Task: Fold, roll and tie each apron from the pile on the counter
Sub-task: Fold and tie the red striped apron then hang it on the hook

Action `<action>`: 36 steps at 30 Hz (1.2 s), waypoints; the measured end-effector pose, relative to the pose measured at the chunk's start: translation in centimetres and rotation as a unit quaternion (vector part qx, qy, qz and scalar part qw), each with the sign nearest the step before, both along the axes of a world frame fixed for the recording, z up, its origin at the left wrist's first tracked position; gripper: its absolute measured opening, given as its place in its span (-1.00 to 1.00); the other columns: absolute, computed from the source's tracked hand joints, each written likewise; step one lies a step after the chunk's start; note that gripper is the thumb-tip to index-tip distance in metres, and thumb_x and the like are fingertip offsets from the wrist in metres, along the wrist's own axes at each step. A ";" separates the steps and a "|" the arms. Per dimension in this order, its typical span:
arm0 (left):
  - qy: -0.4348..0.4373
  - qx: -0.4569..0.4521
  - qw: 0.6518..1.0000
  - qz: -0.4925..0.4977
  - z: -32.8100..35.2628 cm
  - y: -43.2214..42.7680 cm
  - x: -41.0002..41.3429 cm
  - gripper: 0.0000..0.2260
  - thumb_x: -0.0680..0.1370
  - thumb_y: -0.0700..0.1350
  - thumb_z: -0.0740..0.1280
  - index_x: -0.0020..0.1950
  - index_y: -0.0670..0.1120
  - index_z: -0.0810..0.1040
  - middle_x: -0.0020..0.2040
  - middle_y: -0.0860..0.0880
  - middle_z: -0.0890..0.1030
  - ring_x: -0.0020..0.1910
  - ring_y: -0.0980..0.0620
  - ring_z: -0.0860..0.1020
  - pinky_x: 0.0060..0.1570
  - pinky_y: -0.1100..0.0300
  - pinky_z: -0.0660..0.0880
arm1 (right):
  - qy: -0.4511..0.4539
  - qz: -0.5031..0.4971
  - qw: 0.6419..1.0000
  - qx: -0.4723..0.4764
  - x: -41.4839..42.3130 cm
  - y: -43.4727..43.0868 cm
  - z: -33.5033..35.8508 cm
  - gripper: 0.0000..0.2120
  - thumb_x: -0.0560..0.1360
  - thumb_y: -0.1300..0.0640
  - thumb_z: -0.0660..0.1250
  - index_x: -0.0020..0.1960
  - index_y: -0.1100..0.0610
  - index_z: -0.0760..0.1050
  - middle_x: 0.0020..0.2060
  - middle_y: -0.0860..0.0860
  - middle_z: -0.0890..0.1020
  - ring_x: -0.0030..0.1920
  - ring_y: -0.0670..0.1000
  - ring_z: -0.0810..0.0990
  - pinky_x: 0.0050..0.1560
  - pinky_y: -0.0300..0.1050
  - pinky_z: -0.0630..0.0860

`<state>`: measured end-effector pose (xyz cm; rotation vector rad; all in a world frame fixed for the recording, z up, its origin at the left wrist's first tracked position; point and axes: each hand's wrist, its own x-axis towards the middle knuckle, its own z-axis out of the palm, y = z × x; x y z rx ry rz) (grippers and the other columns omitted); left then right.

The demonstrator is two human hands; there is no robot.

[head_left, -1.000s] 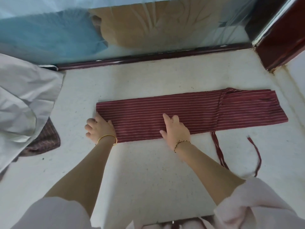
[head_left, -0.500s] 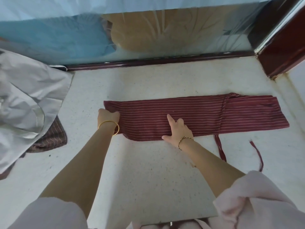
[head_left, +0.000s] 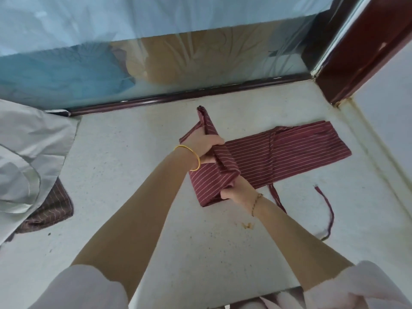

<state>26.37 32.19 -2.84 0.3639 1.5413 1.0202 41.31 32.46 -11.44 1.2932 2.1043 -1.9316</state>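
Head view, one entry per item.

1. Maroon striped apron [head_left: 289,152]: on the pale counter [head_left: 133,186], right of centre. Half a second ago it lay flat as one long strip. Now its left end is raised and turned over toward the right, one corner pointing up at the far side, and only the right part still lies flat.
2. Left hand [head_left: 205,144]: fingers curled tight round the far edge of the raised end; earlier it sat at the strip's flat left end. Gold bangle [head_left: 189,157] on the wrist.
3. Right hand [head_left: 238,192]: earlier spread flat on the strip's middle; now closed on the near edge of the turned-over part. Thin bracelet [head_left: 256,201] on the wrist.
4. Tie strap [head_left: 330,210]: trails loose on the counter in front of the flat part, much as before.
5. Grey cloth [head_left: 29,152]: heaped at the counter's left edge, lying over a brown striped cloth [head_left: 51,210].
6. Glass pane [head_left: 156,52]: along the counter's far side.
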 end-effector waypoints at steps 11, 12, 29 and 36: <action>0.485 0.116 0.841 -0.210 -2.9 9.3 5.7 -0.49 0.44 0.28 0.31 0.26 0.00 0.43 0.28 -0.03 0.44 0.23 -0.06 0.43 0.23 -0.05 0.41 | 0.145 -0.426 0.892 -0.047 8.8 5.6 4.0 -0.74 0.58 0.29 0.20 -0.04 -0.04 0.53 -0.03 -0.02 0.62 0.16 0.09 0.55 0.28 0.19 0.42; 0.472 0.083 0.842 -0.247 -3.6 9.6 5.4 -0.42 0.44 0.30 0.29 0.33 0.00 0.38 0.32 -0.04 0.42 0.25 -0.07 0.42 0.26 -0.05 0.38 | 0.139 -0.428 0.892 -0.047 9.5 6.1 4.3 -0.72 0.59 0.30 0.18 -0.04 -0.04 0.53 -0.04 -0.03 0.62 0.17 0.09 0.54 0.29 0.20 0.41; -0.148 -0.318 0.784 -0.512 -8.2 1.6 5.1 -0.68 0.58 -0.04 0.27 0.28 -0.15 0.48 0.08 -0.12 0.64 0.01 -0.06 0.63 -0.04 0.13 0.60 | -0.119 -0.264 0.956 0.046 9.5 14.0 -1.2 -0.73 0.52 0.33 0.14 0.16 0.21 0.49 0.01 0.13 0.59 0.02 0.16 0.57 0.10 0.00 0.52; 0.050 -0.236 0.920 -0.309 -8.3 3.7 4.5 -0.55 0.56 -0.03 0.31 0.37 -0.22 0.36 0.18 -0.23 0.54 -0.01 -0.10 0.60 -0.03 0.10 0.59 | -0.193 -0.158 0.961 0.123 9.7 13.1 -2.7 -0.81 0.53 0.20 0.13 0.10 0.08 0.43 -0.07 0.04 0.58 -0.06 0.08 0.57 0.03 0.00 0.53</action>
